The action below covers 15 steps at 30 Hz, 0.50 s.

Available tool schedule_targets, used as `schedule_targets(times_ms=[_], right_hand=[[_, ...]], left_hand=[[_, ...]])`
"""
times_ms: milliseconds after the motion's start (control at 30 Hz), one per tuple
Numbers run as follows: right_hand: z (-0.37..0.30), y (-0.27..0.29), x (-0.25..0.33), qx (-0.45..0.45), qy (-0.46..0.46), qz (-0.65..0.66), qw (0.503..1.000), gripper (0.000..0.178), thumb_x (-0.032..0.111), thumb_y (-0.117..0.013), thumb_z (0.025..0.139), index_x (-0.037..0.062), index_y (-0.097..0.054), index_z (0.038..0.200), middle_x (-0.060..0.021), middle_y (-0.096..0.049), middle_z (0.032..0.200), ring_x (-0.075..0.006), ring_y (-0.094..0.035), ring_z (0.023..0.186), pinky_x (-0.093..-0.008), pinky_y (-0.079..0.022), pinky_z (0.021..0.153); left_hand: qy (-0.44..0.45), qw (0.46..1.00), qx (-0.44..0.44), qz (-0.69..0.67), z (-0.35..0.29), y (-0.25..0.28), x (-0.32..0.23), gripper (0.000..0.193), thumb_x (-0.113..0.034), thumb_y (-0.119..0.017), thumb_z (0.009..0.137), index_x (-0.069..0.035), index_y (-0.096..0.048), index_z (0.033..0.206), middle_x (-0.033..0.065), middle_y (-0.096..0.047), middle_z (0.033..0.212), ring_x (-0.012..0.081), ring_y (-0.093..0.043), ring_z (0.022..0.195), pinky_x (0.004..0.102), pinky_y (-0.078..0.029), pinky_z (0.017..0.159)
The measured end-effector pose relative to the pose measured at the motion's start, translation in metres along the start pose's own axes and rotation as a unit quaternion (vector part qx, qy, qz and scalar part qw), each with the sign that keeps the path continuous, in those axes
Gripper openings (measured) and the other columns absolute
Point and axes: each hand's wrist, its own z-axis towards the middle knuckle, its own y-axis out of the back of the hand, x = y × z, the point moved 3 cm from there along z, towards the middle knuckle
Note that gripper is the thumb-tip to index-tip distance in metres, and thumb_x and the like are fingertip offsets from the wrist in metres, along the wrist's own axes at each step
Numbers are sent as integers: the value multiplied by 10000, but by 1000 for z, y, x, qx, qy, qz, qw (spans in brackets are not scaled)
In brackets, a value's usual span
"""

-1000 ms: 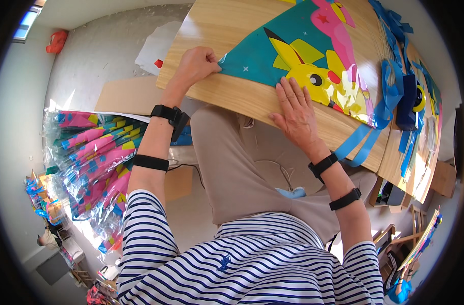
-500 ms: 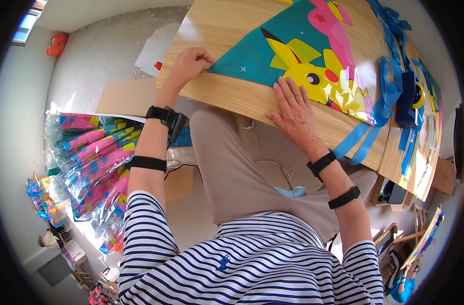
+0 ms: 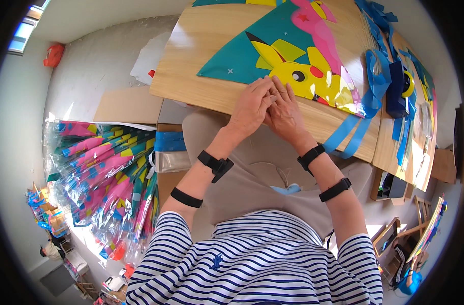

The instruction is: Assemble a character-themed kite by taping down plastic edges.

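A printed sheet point(image 3: 237, 56), triangular like a kite sail, lies on the wooden table. It is teal, with a yellow cartoon figure and a pink patch. My left hand point(image 3: 250, 108) and my right hand point(image 3: 288, 114) meet at its near edge, below the yellow figure. The left fingers are bent together against the right ones; what they pinch, if anything, is hidden. My right fingers stretch over the sheet's edge, with the thumb out of sight.
Blue ribbon strips point(image 3: 377, 84) hang over the table point(image 3: 191, 30) beside a dark blue tape dispenser point(image 3: 397, 91). To the left lies a pile of colourful pieces in clear plastic point(image 3: 102, 178). A cardboard sheet point(image 3: 128, 105) and a blue-banded packet point(image 3: 169, 142) are near it.
My left hand has let go of the sheet's left corner and come right, beside my right hand. The right fingers have drawn closer together. The view has shifted slightly.
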Motion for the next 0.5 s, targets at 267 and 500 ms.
schedule_targets(times_ms=[267,500], right_hand=[[0,0,-7,-23,-2,103,994,755,491,-621,935,54,-411,1514,-163,-385,1583,-370,-294,1500,-537,-239,1216],[-38,27,-41,-36,-28,54,997,640,386,-644,947,30,-476,1452,-172,-441,1542,-364,-330,1479,-542,-240,1211]], left_hand=[[62,997,-9,-50,-5,-10,12,353,-140,-584,1009,7,-576,1330,177,-600,1387,340,-551,1314,388,-444,1084],[5,992,5,127,-8,-19,16,347,-124,-637,958,-9,-619,1285,199,-613,1363,381,-529,1328,440,-429,1096]])
